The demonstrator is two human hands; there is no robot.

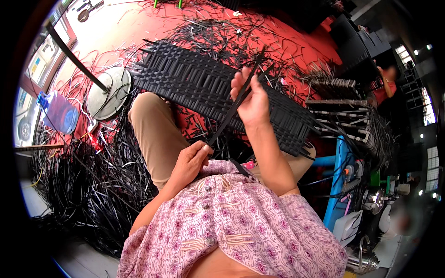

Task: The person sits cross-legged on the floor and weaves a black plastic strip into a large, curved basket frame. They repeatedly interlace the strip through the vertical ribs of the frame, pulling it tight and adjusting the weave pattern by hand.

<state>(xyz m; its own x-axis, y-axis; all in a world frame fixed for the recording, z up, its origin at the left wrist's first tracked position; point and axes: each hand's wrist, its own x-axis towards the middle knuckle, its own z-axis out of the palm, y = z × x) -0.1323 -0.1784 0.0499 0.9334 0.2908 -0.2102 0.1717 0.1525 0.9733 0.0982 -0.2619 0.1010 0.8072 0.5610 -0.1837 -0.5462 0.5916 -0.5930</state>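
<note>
My left hand (189, 161) is closed at my lap, pinching the lower end of some flat black plastic strips (226, 121). From there the strips slant up and away to my raised right hand (252, 99). They cross its palm between the thumb and loosely curled fingers, and their free ends stick out beyond it. Under and behind the right hand, a black woven panel (190, 76) lies slanting across my knees, with short strip ends poking from its edges. The right forearm covers part of that panel.
Tangled black strips (102, 199) heap up on my left, beside a round stand base (110, 92) and a clear blue water bottle (59, 111). Scraps litter the red floor (296, 41). On the right are a blue frame (337, 180), stacked woven pieces (340, 116) and another person (388, 85).
</note>
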